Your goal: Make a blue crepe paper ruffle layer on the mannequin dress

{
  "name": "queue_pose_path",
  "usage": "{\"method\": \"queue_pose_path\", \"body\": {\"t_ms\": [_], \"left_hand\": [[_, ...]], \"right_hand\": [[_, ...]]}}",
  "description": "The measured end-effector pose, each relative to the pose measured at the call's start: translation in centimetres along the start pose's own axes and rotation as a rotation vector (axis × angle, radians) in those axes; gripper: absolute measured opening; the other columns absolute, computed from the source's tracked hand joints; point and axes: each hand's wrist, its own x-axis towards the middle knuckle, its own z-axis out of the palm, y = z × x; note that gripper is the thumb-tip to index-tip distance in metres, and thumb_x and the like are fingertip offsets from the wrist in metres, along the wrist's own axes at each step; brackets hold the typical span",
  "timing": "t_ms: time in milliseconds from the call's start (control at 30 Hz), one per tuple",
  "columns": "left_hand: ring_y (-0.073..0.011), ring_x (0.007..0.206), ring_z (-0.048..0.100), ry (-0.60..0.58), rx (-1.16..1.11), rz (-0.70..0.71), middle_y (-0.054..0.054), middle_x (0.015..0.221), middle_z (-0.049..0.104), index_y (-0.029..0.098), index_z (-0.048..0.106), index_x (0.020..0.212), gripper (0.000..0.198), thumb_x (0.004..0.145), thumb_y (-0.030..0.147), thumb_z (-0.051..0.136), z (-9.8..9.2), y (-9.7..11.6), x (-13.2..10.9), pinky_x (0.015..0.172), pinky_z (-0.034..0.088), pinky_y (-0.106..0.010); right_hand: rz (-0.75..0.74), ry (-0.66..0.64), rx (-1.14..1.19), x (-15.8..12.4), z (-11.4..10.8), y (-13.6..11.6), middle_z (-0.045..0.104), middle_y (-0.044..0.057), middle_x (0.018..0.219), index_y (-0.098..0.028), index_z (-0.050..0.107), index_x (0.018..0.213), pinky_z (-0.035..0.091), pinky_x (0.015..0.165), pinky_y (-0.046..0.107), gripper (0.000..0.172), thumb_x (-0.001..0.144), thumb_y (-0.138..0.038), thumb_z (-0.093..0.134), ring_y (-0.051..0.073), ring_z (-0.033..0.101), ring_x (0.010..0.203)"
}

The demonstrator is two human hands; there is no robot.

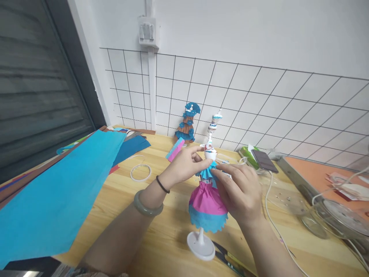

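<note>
A small white dress-form figurine (211,154) stands upright on a white round base (201,246). It wears a gathered pink crepe-paper skirt (206,198) with a scalloped blue hem. Higher up, a blue crepe-paper ruffle (206,172) wraps its body. My left hand (187,163) is closed around the figurine from the left, thumb on the ruffle's top edge and fingertips partly hidden behind. On the right side, my right hand (240,188) pinches the same ruffle between its fingers; its thumb is mostly hidden.
Blue crepe-paper sheets (63,184) cover the left side. A white tape ring (140,172), a pink-and-blue strip (175,149) and a blue-brown ruffled figure (187,125) lie or stand beyond. Scissors (230,261) rest by the base. A phone (264,160) and white cable (269,200) are right.
</note>
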Motion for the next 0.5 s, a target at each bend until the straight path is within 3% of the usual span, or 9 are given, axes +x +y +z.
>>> {"method": "queue_pose_path", "body": {"t_ms": [500], "left_hand": [[-0.0067,0.053,0.037,0.027,-0.02,-0.016,0.006,0.061,0.042,0.014,0.055,0.121,0.054,0.076,0.04,0.067,-0.54,0.6,-0.06,0.048,0.031,-0.019]], "right_hand": [[-0.104,-0.025,0.164,-0.39,-0.08,0.12,0.071,0.013,0.097,-0.015,0.063,0.105,0.049,0.074,0.042,0.021,0.087,-0.008,0.054,0.024,0.06,0.093]]}}
